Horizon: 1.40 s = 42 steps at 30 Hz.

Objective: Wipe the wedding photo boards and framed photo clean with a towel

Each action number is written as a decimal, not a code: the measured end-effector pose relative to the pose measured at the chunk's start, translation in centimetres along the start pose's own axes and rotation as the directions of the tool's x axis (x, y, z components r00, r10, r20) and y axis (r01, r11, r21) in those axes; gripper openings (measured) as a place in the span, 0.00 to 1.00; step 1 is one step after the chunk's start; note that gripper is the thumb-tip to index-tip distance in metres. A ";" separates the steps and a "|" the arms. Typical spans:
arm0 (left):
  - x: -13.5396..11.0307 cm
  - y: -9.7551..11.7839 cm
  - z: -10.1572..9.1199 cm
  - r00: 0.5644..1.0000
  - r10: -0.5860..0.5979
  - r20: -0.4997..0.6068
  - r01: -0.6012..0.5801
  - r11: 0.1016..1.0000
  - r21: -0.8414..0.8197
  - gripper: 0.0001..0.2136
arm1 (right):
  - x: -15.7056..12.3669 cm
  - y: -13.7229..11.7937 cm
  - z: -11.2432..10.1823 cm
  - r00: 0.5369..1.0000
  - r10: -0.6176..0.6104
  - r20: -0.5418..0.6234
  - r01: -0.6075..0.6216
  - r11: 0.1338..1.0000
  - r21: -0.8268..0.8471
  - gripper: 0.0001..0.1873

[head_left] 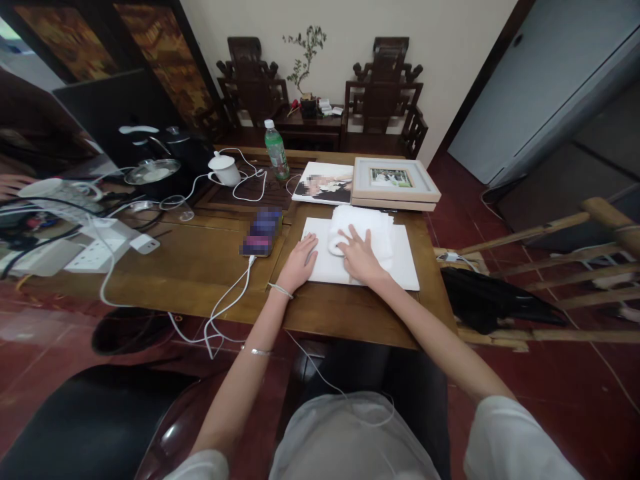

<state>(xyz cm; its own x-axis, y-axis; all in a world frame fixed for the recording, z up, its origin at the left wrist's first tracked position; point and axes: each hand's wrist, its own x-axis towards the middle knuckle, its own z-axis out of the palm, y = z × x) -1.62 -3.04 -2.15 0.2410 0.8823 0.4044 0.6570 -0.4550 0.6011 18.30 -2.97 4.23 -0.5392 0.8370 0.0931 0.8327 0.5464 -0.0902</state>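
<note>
One folded white cloth (380,233) sits on a white board (409,263) at the table's (345,313) near edge, and we've got our right hand (361,257) on top, fingers spread wide, gripping nothing, while our left hand (300,259) lies flat and open on the board's left side, near the phone (263,233)

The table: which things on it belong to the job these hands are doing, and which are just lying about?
In use:
- cloth, under the right hand
- board, beneath the cloth, with the left hand at its edge

Untouched, so probably just lying about:
- phone
- bottle
- lidded cup
- picture
- frame
</note>
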 end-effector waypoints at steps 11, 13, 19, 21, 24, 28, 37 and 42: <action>0.0 0.0 0.0 1.000 0.001 0.002 -0.001 1.000 -0.010 0.19 | -9.6 -4.6 -2.1 0.964 -0.221 0.147 0.207 0.973 0.102 0.23; 0.0 0.0 0.0 1.000 0.001 0.008 -0.001 1.000 -0.008 0.19 | -9.1 -3.9 -2.3 0.961 -0.238 0.139 0.222 0.967 0.123 0.24; 0.1 0.1 0.1 1.000 -0.012 0.006 0.012 1.000 -0.010 0.19 | -3.1 -0.4 -1.1 0.992 -0.114 0.044 0.111 0.992 0.067 0.26; 0.1 0.3 0.0 1.000 -0.017 0.002 0.017 0.999 -0.034 0.19 | -0.8 0.1 -0.8 0.998 -0.054 0.011 0.054 0.998 0.045 0.26; 0.1 0.8 -0.2 0.997 -0.070 -0.035 0.066 0.993 -0.093 0.20 | 1.6 -0.3 -0.5 0.999 0.014 -0.034 -0.013 1.000 0.027 0.25; 0.2 1.4 -0.9 0.970 -0.207 -0.124 0.167 0.947 -0.273 0.25 | 1.7 -2.5 0.0 0.990 -0.139 0.009 0.139 0.988 0.063 0.24; 0.1 2.3 -1.4 0.967 -0.174 -0.187 0.120 0.955 -0.271 0.27 | -5.1 -4.5 -3.2 0.889 -0.433 0.148 0.402 0.894 0.197 0.20; -0.1 1.8 -0.5 0.994 -0.079 -0.071 0.072 0.992 -0.104 0.24 | -4.4 -2.0 -5.0 0.954 -0.212 0.214 0.185 0.973 0.142 0.21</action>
<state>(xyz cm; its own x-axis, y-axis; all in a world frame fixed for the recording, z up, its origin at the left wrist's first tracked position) -0.83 -4.06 -0.72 0.1369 0.9049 0.4031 0.5947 -0.4005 0.6971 19.66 -7.92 8.96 -0.7178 0.6885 -0.1042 0.6924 0.6900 -0.2109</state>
